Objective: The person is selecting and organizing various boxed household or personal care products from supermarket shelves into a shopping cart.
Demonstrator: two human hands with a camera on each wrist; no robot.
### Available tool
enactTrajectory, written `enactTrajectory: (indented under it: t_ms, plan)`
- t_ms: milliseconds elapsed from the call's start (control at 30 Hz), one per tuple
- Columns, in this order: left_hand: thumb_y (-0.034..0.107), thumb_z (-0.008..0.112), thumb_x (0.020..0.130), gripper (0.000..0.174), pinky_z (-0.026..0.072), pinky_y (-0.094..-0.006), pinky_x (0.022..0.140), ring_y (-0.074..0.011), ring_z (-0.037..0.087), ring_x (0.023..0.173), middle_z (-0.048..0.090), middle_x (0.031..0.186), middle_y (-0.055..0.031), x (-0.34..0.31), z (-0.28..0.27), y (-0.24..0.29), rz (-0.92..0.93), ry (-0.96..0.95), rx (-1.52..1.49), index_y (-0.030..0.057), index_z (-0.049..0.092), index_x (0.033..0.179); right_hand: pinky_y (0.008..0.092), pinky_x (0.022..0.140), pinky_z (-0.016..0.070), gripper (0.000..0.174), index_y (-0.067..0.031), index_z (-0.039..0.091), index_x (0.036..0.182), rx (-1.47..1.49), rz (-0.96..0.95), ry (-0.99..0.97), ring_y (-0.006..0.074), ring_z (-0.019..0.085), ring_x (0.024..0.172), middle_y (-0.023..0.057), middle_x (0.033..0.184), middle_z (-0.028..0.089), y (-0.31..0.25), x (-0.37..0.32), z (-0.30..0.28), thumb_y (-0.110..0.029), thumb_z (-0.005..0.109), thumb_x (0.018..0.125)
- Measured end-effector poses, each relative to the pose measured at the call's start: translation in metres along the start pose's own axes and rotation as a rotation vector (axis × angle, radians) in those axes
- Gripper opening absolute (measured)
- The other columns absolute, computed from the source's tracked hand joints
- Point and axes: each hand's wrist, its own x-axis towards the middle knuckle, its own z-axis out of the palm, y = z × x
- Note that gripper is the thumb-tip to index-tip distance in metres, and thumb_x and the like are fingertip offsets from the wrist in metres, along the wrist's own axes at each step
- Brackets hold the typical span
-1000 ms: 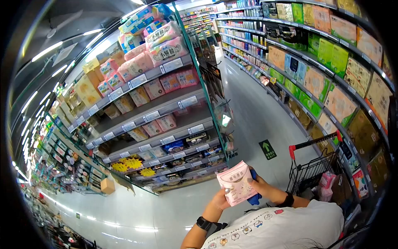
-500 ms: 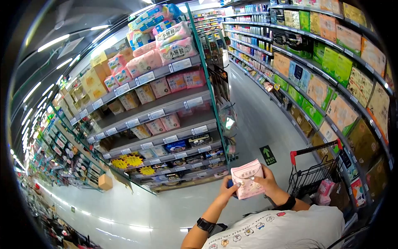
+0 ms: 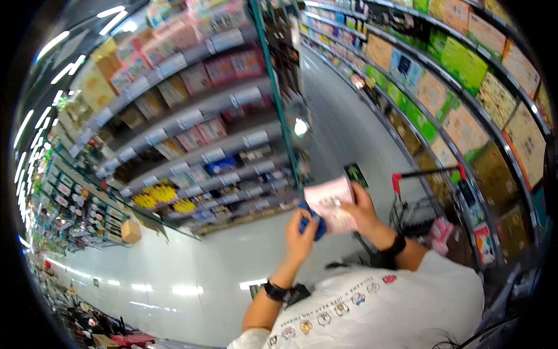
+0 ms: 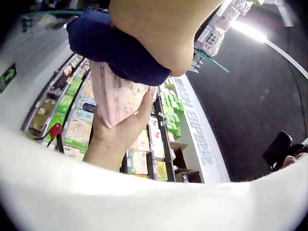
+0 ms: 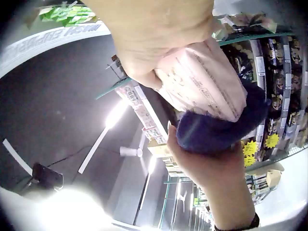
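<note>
A pink packet (image 3: 332, 203) is held up in front of the body; my right hand (image 3: 366, 214) grips its right side, thumb across the front. My left hand (image 3: 300, 234) holds a dark blue cloth-like item (image 3: 314, 223) against the packet's lower left side. In the left wrist view the blue item (image 4: 113, 48) lies between the left hand (image 4: 154, 29) and the packet (image 4: 115, 96). The right wrist view shows the packet (image 5: 204, 79) under the right hand (image 5: 154, 33), the blue item (image 5: 216, 130) beneath it in the left hand (image 5: 207, 163).
Shelves of packaged goods (image 3: 200, 131) stand on the left, and shelves of boxed and wrapped packs (image 3: 465, 64) on the right. A shopping cart with a red-ended handle (image 3: 430, 173) stands at the right, a pink package (image 3: 442, 232) in it. Between the shelves runs an aisle floor (image 3: 331, 128).
The head view has tilted and shifted, so the shelves sit further left and higher. Both hands have moved up and left in view; the left hand has come off the packet's front onto the blue item.
</note>
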Motion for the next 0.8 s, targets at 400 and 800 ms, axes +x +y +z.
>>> enactTrajectory:
  t_ms: [400,800]
  plan:
    - [0.017,0.058,0.083,0.034,0.0424,-0.0232,0.065,-0.0092,0.053,0.075,0.062,0.088,-0.0063,0.003,-0.029,0.017,-0.252,-0.349,-0.027,-0.0023,0.055,0.111,0.0323,0.084,0.0491,0.038,0.0031,0.041,0.117,0.354,0.288,-0.111,0.0199,0.057,0.100,0.0145,0.110,0.054,-0.040,0.007,0.020,-0.012,0.053,0.085]
    - [0.021,0.055,0.084,0.033,0.0416,-0.0243,0.078,-0.0117,0.054,0.085,0.062,0.097,-0.0081,-0.002,-0.026,0.021,-0.307,-0.202,-0.505,-0.0043,0.058,0.105,0.0337,0.092,0.0425,0.048,0.0038,0.035,0.126,0.445,0.319,-0.222,0.0207,0.050,0.110,0.0141,0.118,0.049,-0.049,0.000,0.029,-0.017,0.054,0.087]
